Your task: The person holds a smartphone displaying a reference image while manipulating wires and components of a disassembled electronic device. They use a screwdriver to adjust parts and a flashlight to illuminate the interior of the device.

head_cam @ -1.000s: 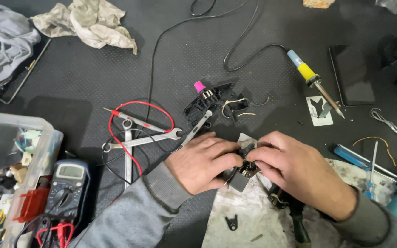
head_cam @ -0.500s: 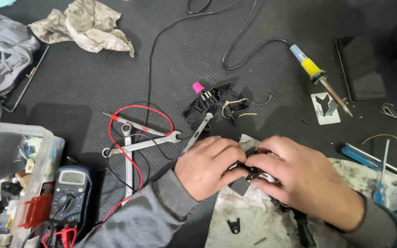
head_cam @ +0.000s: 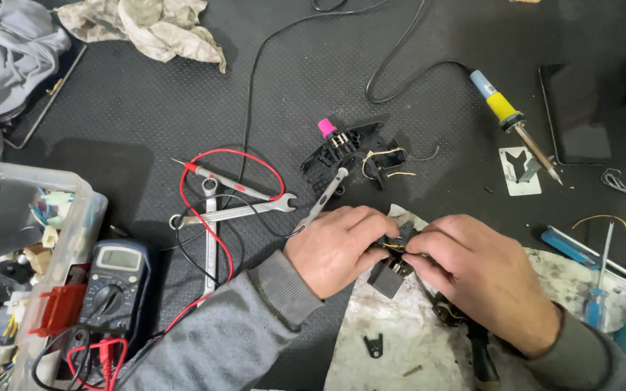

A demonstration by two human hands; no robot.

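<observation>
My left hand (head_cam: 340,246) and my right hand (head_cam: 472,271) meet over a stained white cloth (head_cam: 407,340), both pinching a small black electrical part (head_cam: 393,269) with thin yellow wires at its top. Fingers hide most of the part. Just beyond my hands lies a black plastic housing (head_cam: 345,156) with a pink cap and loose wires. A small screwdriver (head_cam: 325,194) leans from it toward my left hand.
Wrenches (head_cam: 230,212) and a red test lead (head_cam: 219,177) lie left of my hands, with a multimeter (head_cam: 114,279) and a clear parts box (head_cam: 30,268) farther left. A soldering iron (head_cam: 512,123), a dark phone (head_cam: 577,112) and screwdrivers (head_cam: 595,289) lie at the right.
Both hands stay closed on the small black part and have shifted slightly; the view has drifted a little. Nothing was let go.
</observation>
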